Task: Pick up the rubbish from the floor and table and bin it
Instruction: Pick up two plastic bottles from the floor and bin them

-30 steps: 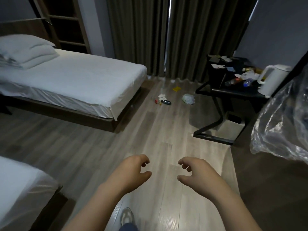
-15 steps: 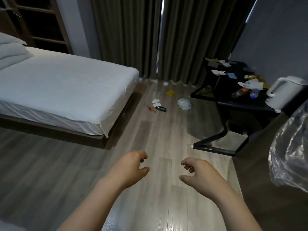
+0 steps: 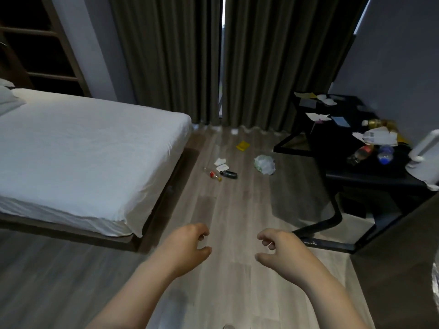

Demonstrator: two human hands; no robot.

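Fingers point(image 3: 200, 231) loosely curled on left hand point(image 3: 185, 248) and right hand point(image 3: 282, 251), holding nothing, lower centre. Floor rubbish mid-frame: crumpled wrapper point(image 3: 264, 164), dark bottle point(image 3: 228, 174), paper scraps point(image 3: 221, 163). More on table point(image 3: 337, 143), right. Judged: wrapper light, soft, pinch anywhere; bottle rigid, may roll, grasp round body.

A bed point(image 3: 83, 148) with a white sheet lies ahead and to the left of the left grip point(image 3: 185, 250). Dark curtains point(image 3: 166, 55) hang far ahead, a thin bright gap between them. A wooden shelf point(image 3: 35, 55) stands far left. Ahead and to the right of the right grip point(image 3: 282, 252) is a white appliance point(image 3: 425, 150), probably a kettle, cut off by the frame edge.
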